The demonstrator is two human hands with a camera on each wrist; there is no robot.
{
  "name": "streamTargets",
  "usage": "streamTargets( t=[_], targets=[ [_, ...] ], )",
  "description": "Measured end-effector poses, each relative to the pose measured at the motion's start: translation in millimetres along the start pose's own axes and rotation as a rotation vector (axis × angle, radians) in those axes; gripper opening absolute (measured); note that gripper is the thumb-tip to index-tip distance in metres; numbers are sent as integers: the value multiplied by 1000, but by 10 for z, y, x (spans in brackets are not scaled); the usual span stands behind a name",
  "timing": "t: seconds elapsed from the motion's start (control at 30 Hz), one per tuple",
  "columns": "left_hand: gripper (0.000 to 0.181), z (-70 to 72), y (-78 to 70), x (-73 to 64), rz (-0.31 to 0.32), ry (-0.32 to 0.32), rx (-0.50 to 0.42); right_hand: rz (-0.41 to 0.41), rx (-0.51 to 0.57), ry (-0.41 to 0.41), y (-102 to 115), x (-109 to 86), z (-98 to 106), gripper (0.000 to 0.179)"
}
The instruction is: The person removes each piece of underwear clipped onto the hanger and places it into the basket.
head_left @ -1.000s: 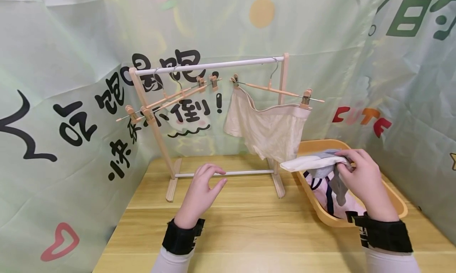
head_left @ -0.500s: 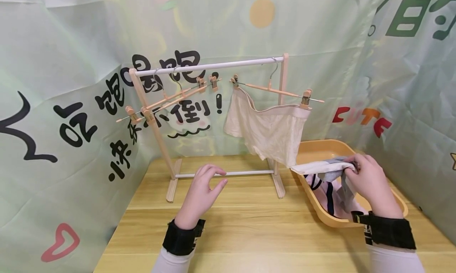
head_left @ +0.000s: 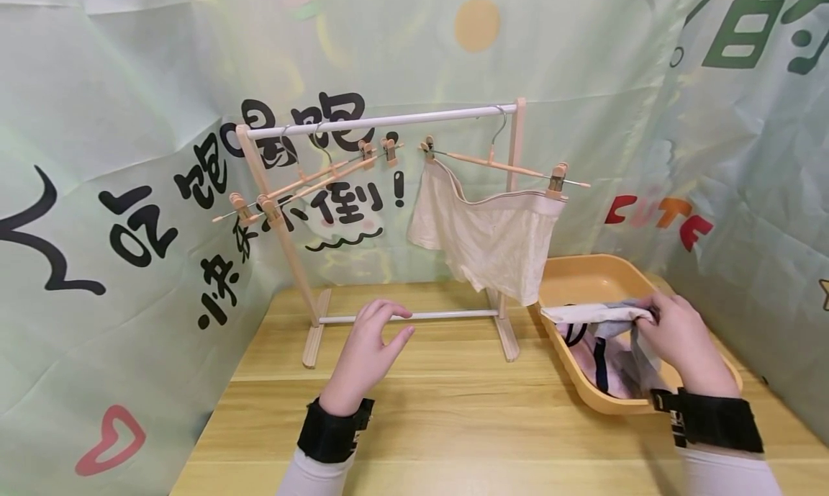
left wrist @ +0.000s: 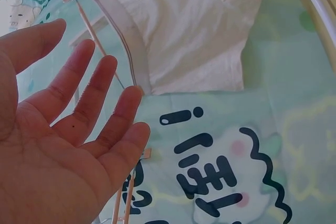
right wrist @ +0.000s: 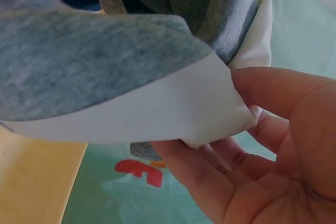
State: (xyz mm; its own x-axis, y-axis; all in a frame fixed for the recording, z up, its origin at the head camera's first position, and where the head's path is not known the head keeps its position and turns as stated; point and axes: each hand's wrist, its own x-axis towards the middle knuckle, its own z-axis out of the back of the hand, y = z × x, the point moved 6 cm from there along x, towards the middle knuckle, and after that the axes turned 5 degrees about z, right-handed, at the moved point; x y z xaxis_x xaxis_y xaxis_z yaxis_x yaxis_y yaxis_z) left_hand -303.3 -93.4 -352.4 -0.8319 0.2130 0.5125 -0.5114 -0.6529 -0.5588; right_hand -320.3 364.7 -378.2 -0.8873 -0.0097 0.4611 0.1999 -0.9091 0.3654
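My right hand (head_left: 683, 341) pinches grey underpants (right wrist: 100, 72) by their white waistband (right wrist: 157, 103), thumb on one side and fingers on the other. They hang over the yellow basin (head_left: 586, 269), the band stretching left toward its rim. Below them in the basin lies a pale pink garment (head_left: 619, 370) with navy trim, partly hidden. My left hand (head_left: 363, 355) holds nothing, its fingers relaxed and spread over the table in front of the rack. Cream underpants (head_left: 495, 237) hang by two clips from the right hanger (head_left: 495, 163), and they show beyond my left fingers in the left wrist view.
A small wooden drying rack (head_left: 382, 119) with white bars stands on the wood-grain table (head_left: 453, 409). Two bare clip hangers (head_left: 324, 177) hang at its left. A printed pale green cloth (head_left: 583, 64) encloses the back and sides.
My right hand has moved to the right and slightly down, drawing the grey underpants along over the basin. My left hand has stayed in place.
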Motion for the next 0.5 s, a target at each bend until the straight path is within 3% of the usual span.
streamTargets(
  t=[0.5],
  targets=[
    [16, -4, 9, -4, 7, 3, -6, -28, -43, 60, -178, 7, 12, 22]
  ],
)
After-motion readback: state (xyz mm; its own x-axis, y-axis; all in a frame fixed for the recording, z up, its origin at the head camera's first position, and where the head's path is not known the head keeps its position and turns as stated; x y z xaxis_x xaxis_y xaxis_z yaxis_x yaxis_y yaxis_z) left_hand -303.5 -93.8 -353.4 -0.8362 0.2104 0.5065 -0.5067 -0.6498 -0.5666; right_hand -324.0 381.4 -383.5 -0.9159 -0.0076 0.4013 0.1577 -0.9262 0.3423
